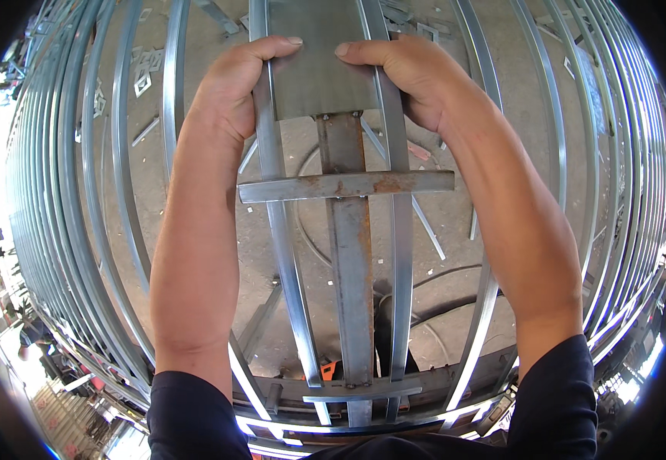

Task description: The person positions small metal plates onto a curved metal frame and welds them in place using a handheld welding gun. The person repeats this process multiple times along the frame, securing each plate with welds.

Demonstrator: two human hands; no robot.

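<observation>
A flat grey sheet-metal plate (pixel 321 75) spans two shiny square steel tubes at the top middle. My left hand (pixel 229 80) grips around the left tube (pixel 284 230), its thumb over the plate's left edge. On the other side, my right hand (pixel 419 77) wraps the right tube (pixel 402 259), thumb pressed on the plate. The fingers of both hands are mostly hidden beneath. Between the tubes runs a rust-marked steel bar (pixel 351 276). A short rusty crosspiece (pixel 347 185) lies across all three, below the plate. Nearer my body is a second short crosspiece (pixel 361 394).
Long parallel steel tubes (pixel 123 144) stretch along both sides, densely packed farther out. Metal offcuts (pixel 143 80) and thin strips lie on the concrete floor (pixel 304 259) below. A dark cable (pixel 448 276) curves across it. An orange object (pixel 327 371) is partly hidden underneath.
</observation>
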